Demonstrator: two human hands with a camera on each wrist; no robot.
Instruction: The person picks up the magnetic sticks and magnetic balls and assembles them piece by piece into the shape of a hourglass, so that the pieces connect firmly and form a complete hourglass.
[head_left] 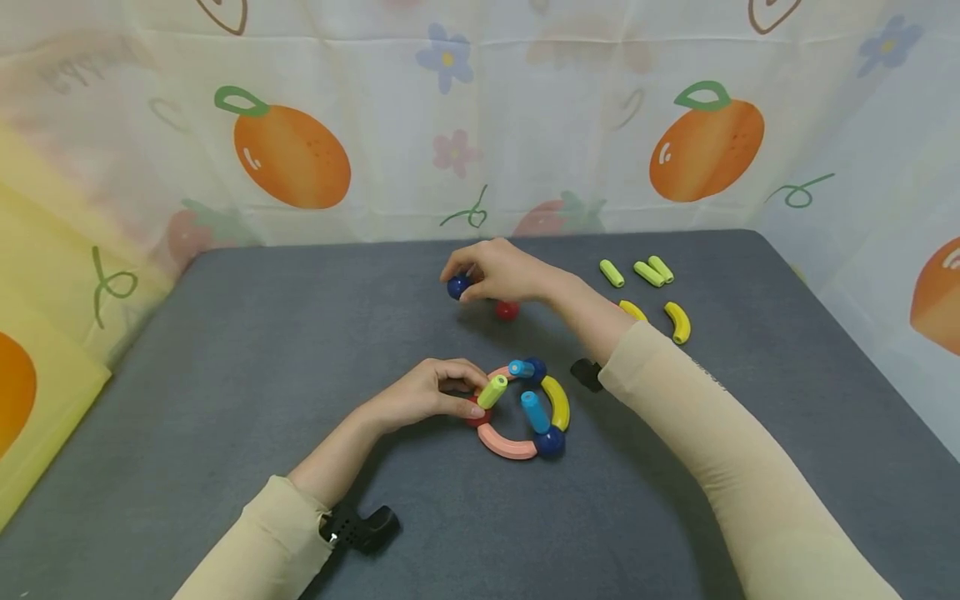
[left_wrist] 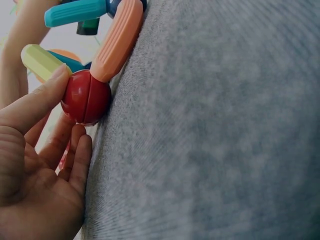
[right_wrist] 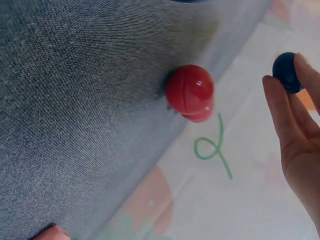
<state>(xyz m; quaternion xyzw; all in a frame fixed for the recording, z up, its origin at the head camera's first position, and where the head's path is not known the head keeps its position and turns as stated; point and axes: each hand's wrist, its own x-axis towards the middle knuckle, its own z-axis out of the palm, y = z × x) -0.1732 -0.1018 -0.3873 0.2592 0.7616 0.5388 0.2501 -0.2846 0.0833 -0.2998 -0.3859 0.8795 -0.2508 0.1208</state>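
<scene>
A ring of magnetic toy pieces lies on the dark table. Its curved bars are pink (head_left: 510, 445) and yellow (head_left: 557, 402), joined by balls, with short rods standing up from them. My left hand (head_left: 431, 392) grips the ring's red ball (left_wrist: 86, 100); the thumb lies where a yellow-green rod (head_left: 492, 392) meets it. Blue rods (head_left: 534, 412) stand on the ring's two dark blue balls (head_left: 550, 442). Farther back, my right hand (head_left: 498, 271) pinches a loose dark blue ball (right_wrist: 286, 73) between thumb and fingers, raised over the table.
Below the right hand sits a loose red ball (head_left: 507, 311), with another red round shape behind it in the right wrist view. Yellow-green rods (head_left: 612, 273) and curved yellow bars (head_left: 677, 322) lie at the back right. A printed curtain (head_left: 480, 125) hangs behind the table (head_left: 225, 375).
</scene>
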